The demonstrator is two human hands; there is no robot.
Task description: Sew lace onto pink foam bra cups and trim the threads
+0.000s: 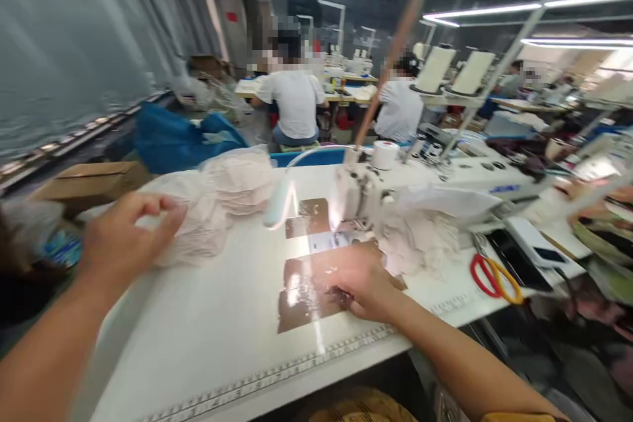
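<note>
My left hand (126,234), slightly blurred, is at the left edge of a stack of thin pale pink fabric pieces (237,178). Its fingers are half bent, with a gap between thumb and forefinger and nothing visible between them. Whether it touches the stack I cannot tell. My right hand (363,280) is closed, low over the brown taped patch (291,310) in front of the sewing machine head (353,194). A small dark object (340,297) shows under its curled fingers; its kind is unclear. More pale fabric (420,244) lies bunched right of the needle area.
Scissors with red and yellow handles (496,279), a black phone (519,260) and a white device (537,244) lie at the right. A printed ruler strip (257,382) runs along the front edge. A cardboard box (93,181) stands at left; two people sit ahead.
</note>
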